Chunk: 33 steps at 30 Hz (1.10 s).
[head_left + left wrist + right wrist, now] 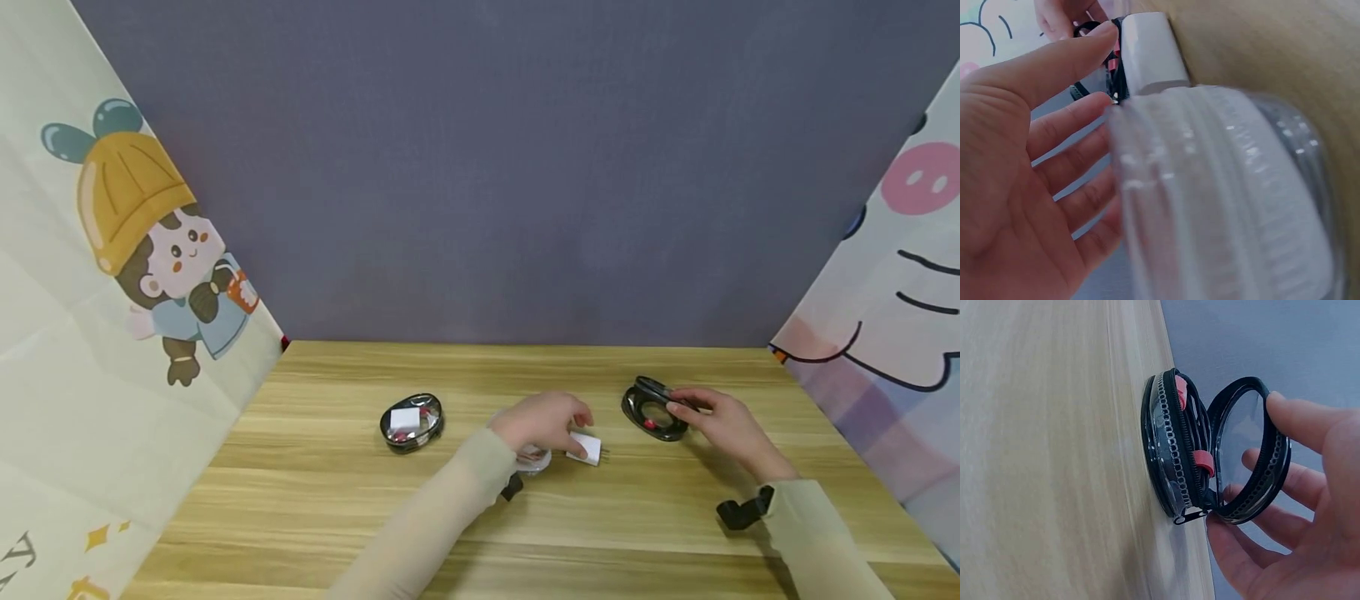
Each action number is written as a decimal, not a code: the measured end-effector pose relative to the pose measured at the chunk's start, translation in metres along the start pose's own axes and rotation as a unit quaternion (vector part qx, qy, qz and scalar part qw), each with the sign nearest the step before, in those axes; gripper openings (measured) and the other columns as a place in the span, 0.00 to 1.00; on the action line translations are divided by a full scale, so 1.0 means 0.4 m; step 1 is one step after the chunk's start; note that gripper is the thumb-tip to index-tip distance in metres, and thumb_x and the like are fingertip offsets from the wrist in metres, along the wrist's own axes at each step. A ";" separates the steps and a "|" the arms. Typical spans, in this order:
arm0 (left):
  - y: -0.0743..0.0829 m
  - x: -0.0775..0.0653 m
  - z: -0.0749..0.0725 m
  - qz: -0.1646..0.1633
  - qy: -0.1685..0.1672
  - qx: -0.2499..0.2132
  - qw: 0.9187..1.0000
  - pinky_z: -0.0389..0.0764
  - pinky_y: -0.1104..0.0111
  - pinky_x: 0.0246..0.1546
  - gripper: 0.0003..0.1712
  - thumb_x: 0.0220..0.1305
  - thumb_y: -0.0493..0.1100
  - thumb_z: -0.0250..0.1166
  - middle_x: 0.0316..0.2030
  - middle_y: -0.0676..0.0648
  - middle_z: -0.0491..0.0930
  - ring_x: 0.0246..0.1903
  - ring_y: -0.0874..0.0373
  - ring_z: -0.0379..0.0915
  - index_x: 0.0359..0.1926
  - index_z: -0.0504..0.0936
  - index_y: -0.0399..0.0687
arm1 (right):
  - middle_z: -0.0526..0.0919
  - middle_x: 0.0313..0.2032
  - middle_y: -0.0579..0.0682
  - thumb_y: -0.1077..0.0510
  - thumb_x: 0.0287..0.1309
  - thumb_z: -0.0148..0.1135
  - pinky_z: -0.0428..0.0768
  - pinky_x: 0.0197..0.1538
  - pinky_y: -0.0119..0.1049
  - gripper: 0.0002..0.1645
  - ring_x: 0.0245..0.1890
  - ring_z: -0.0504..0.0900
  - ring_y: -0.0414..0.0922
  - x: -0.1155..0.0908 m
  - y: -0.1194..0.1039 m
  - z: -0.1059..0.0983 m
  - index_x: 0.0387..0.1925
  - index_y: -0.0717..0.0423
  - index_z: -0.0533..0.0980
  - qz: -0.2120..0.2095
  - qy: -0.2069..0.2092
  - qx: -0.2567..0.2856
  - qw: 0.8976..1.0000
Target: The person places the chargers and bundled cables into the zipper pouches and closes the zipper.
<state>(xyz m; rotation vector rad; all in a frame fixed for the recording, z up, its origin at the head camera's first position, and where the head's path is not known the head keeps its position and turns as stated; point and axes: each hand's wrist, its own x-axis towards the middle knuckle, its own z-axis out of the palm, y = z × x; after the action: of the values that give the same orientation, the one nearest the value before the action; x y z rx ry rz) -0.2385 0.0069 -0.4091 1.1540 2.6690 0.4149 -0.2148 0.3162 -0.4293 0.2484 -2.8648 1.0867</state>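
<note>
In the head view my right hand (pixel 723 425) holds the raised lid of a small round clear zip case (pixel 643 418) with black edging. The right wrist view shows the thumb and fingers pinching the lid (pixel 1279 459), and a black cable (pixel 1194 425) with red straps lies inside the base. My left hand (pixel 543 421) is over a white plug charger (pixel 588 450), its prongs pointing right. Its fingers are spread and loosely bent in the left wrist view, the thumb beside the charger (pixel 1154 53); contact is unclear. Under that wrist lies a clear plastic package (pixel 1216 187) with whitish contents.
Another black-edged clear case (pixel 412 423), holding a white block and something red, lies left on the wooden table (pixel 300 500). A grey panel (pixel 525 167) stands behind, with printed cartoon sheets at both sides. Black wrist cameras (pixel 742 512) sit on my wrists.
</note>
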 end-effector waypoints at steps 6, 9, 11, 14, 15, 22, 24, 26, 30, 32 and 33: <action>-0.007 0.003 0.016 0.012 0.005 -0.042 0.999 0.73 0.79 0.39 0.21 0.49 0.48 0.80 0.37 0.61 0.81 0.36 0.71 0.73 0.45 0.85 0.54 | 0.77 0.57 0.68 0.41 0.68 0.59 0.72 0.53 0.64 0.32 0.57 0.73 0.68 0.001 0.001 0.000 0.58 0.63 0.77 -0.002 0.002 0.001 1.000; -0.008 0.008 0.025 0.015 0.007 -0.060 0.998 0.73 0.79 0.37 0.18 0.49 0.46 0.81 0.34 0.62 0.80 0.34 0.71 0.72 0.41 0.85 0.55 | 0.77 0.57 0.68 0.41 0.68 0.59 0.72 0.53 0.64 0.32 0.57 0.73 0.68 0.003 0.002 0.002 0.58 0.63 0.77 -0.005 0.005 0.002 1.000; -0.009 0.011 0.030 0.017 0.009 -0.066 0.998 0.73 0.79 0.37 0.17 0.49 0.45 0.81 0.34 0.62 0.79 0.34 0.71 0.72 0.40 0.85 0.56 | 0.77 0.57 0.68 0.41 0.68 0.59 0.73 0.53 0.63 0.32 0.57 0.73 0.68 0.003 0.003 0.003 0.58 0.63 0.77 -0.005 0.005 0.002 1.000; -0.009 0.014 0.036 0.021 0.008 -0.059 0.998 0.72 0.79 0.37 0.17 0.49 0.46 0.81 0.34 0.63 0.79 0.35 0.71 0.72 0.40 0.85 0.58 | 0.77 0.57 0.68 0.40 0.68 0.59 0.72 0.53 0.63 0.32 0.58 0.73 0.68 0.003 0.004 0.004 0.58 0.63 0.77 -0.002 0.006 0.003 1.000; -0.008 0.015 0.037 0.022 0.006 -0.055 0.998 0.72 0.79 0.37 0.17 0.49 0.46 0.81 0.34 0.63 0.79 0.35 0.71 0.72 0.40 0.85 0.58 | 0.77 0.57 0.68 0.40 0.68 0.59 0.72 0.54 0.63 0.33 0.58 0.73 0.68 0.003 0.005 0.004 0.58 0.63 0.77 -0.001 0.006 0.003 1.000; 0.009 0.026 0.039 0.024 0.001 0.000 1.000 0.71 0.79 0.38 0.16 0.52 0.48 0.79 0.37 0.64 0.79 0.35 0.71 0.71 0.42 0.85 0.61 | 0.77 0.57 0.68 0.40 0.68 0.59 0.72 0.54 0.63 0.33 0.58 0.73 0.68 0.002 0.012 0.003 0.59 0.64 0.77 0.001 0.007 0.005 1.000; 0.018 0.034 0.039 0.025 0.007 0.017 1.000 0.71 0.79 0.38 0.16 0.52 0.48 0.78 0.38 0.64 0.80 0.36 0.71 0.71 0.42 0.86 0.62 | 0.77 0.56 0.68 0.40 0.68 0.59 0.72 0.54 0.63 0.33 0.58 0.73 0.68 0.003 0.015 0.003 0.59 0.64 0.77 0.000 0.007 0.005 1.000; 0.027 0.043 0.040 0.026 0.018 0.033 0.999 0.71 0.80 0.38 0.16 0.53 0.50 0.78 0.40 0.65 0.80 0.37 0.72 0.71 0.44 0.86 0.62 | 0.78 0.56 0.68 0.41 0.68 0.59 0.72 0.54 0.63 0.33 0.58 0.73 0.68 0.004 0.019 0.002 0.59 0.64 0.77 -0.002 0.008 0.007 1.000; 0.051 0.068 0.043 0.010 0.057 0.039 0.998 0.71 0.79 0.39 0.18 0.54 0.51 0.76 0.43 0.64 0.79 0.38 0.71 0.71 0.48 0.87 0.65 | 0.78 0.56 0.68 0.41 0.69 0.58 0.73 0.53 0.62 0.33 0.57 0.74 0.67 0.006 0.023 0.002 0.60 0.64 0.76 -0.002 0.005 0.013 1.000; 0.060 0.084 0.047 0.001 0.077 0.038 0.996 0.71 0.79 0.39 0.20 0.55 0.52 0.76 0.46 0.64 0.79 0.39 0.71 0.71 0.50 0.86 0.65 | 0.79 0.55 0.68 0.40 0.69 0.57 0.74 0.52 0.60 0.34 0.55 0.76 0.66 0.007 0.023 0.003 0.61 0.64 0.75 0.002 0.004 0.014 1.000; 0.064 0.094 0.050 -0.003 0.087 0.034 0.996 0.71 0.79 0.39 0.21 0.55 0.53 0.75 0.46 0.63 0.79 0.38 0.71 0.72 0.51 0.86 0.65 | 0.79 0.55 0.68 0.40 0.69 0.57 0.75 0.52 0.59 0.34 0.55 0.76 0.65 0.007 0.023 0.003 0.61 0.64 0.75 0.005 0.003 0.014 1.000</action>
<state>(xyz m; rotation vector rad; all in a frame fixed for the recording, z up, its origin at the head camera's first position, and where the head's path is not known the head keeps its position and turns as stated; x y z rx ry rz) -0.2406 0.0547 -0.4221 1.1786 2.8557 0.4456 -0.2192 0.3216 -0.4358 0.2335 -2.8507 1.1275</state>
